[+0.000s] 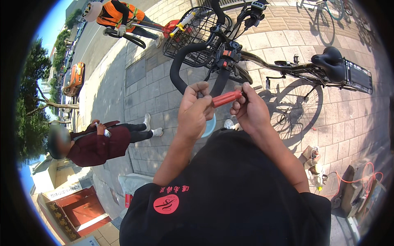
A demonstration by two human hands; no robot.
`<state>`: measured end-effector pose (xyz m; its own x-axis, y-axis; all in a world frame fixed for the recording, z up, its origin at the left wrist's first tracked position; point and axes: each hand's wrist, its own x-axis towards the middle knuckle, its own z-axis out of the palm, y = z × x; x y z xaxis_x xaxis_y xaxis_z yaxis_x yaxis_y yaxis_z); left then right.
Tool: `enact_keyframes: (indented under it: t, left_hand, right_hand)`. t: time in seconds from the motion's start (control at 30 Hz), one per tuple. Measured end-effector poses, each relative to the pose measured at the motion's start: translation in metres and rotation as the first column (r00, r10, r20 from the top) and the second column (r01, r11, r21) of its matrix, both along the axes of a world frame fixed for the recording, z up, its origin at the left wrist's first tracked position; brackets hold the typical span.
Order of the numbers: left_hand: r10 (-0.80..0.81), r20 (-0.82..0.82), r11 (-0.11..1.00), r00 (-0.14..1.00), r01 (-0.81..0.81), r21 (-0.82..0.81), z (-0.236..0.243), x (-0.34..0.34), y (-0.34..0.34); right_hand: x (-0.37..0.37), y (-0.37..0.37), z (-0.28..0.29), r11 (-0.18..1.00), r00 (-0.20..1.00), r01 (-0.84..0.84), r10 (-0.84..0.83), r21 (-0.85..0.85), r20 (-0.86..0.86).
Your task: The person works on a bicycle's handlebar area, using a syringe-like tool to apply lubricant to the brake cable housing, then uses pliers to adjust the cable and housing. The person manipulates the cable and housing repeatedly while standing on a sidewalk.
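My left hand (195, 108) is closed around one end of a red screwdriver-like handle (225, 98). My right hand (251, 110) has its fingers curled at the other end of that handle, which lies crosswise between my hands. Just beyond them are a bicycle's black padded handlebars (178, 69), with switch blocks (227, 57) and a wire front basket (182, 35). The bicycle's black saddle (328, 63) and rear rack are to the right. A light blue bucket or basin (209, 127) is partly hidden below my left hand.
A person in an orange vest (113, 16) holds long-handled tools at upper left. Another person in a maroon top (94, 149) stands at left with a small object in hand. Orange hose (369, 176) and assorted gear lie at lower right. Other bicycles (328, 10) stand farther back.
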<state>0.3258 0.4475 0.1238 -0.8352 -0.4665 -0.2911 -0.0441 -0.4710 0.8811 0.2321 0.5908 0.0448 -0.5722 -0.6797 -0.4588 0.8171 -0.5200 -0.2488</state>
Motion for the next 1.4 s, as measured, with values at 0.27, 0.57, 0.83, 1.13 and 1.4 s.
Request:
enact_keyframes:
  t: [0.27,0.57,0.83,1.13,1.4]
  left_hand:
    - [0.056,0.075,0.963,0.996,-0.034,-0.267,-0.004,-0.002,0.002]
    - [0.003,0.033,0.478,0.999,0.028,-0.878,-0.024,0.001,-0.004]
    - [-0.113,0.096,0.611,0.989,0.145,-0.778,-0.021,0.004,-0.008]
    - [-0.125,0.15,0.539,0.981,0.194,-0.82,-0.022,0.001,-0.007]
    - [-0.148,-0.074,0.89,0.986,0.1,-0.446,-0.015,0.001,-0.007]
  right_hand:
    - [0.002,-0.002,0.003,0.999,1.0,0.0,0.0,0.04,0.013]
    - [0.007,-0.006,-0.008,0.998,0.999,-0.002,0.004,0.068,-0.035]
    - [0.007,-0.01,-0.029,0.991,0.993,-0.108,0.104,0.074,0.059]
    - [0.01,-0.012,-0.031,0.987,0.993,-0.112,0.105,0.114,0.061]
    - [0.016,-0.012,-0.039,0.974,0.936,-0.215,0.228,-0.075,0.267]
